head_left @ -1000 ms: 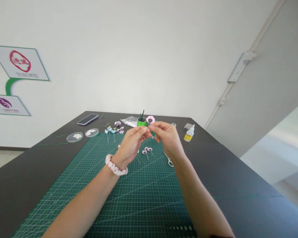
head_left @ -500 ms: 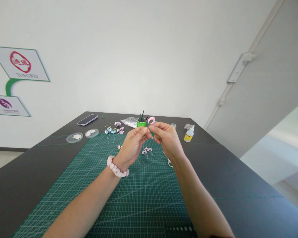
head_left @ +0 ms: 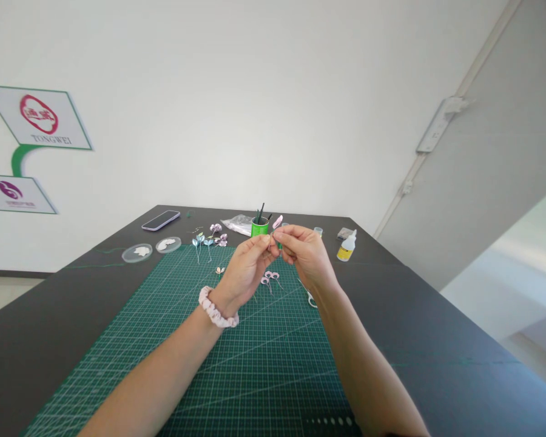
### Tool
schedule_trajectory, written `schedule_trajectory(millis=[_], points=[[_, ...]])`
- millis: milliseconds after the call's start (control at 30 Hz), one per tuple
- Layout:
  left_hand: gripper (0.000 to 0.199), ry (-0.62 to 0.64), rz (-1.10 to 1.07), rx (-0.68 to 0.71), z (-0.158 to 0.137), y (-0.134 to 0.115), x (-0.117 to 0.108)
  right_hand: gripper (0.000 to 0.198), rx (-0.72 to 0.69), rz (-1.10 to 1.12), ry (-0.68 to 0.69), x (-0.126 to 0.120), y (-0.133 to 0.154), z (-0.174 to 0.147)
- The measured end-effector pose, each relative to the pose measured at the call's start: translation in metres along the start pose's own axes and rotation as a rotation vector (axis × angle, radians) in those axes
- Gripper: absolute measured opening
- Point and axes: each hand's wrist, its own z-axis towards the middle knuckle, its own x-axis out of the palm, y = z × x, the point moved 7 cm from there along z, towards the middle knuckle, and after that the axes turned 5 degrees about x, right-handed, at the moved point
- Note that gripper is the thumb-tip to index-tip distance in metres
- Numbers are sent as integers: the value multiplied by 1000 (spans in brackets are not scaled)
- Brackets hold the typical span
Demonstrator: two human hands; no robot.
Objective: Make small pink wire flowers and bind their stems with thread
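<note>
Lying nearest, a green cutting mat (head_left: 255,370) runs beneath both forearms, presumably shielding the tabletop (head_left: 437,340). White-handled scissors (head_left: 312,300) rest just below the right wrist, probably for easy reach, and three small pink-mauve wired petals (head_left: 269,277) lie under the hands. Raised above them, the left hand (head_left: 250,258) and right hand (head_left: 304,247) pinch a thin stem fingertip to fingertip, likely to steady it; its pink petal (head_left: 278,222) pokes up clear, just beyond the right fingertips. Blue wired petals (head_left: 202,241) lie past the left hand, a glue bottle (head_left: 346,247) stands right of the right hand, and a green cup (head_left: 259,228) keeps dark tools upright beyond both.
</note>
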Motion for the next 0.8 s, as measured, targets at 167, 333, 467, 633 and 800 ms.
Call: schedule_trajectory(millis=[167,333,467,633,800], points=[[29,35,-78,-47,0,5,2,18,2,0,8,1,0,0],[27,-17,-148,-106,0,10,0,17,8,10,-1,0,0,-1],[26,-43,-214,-140,0,13,-2,16,12,6,-7,0,0,-1],[25,-47,-243,-177,0,16,-3,16,24,9,-9,0,-1,-1],[24,-56,-253,-201,-1,17,-3,15,30,3,-5,0,-1,-1]])
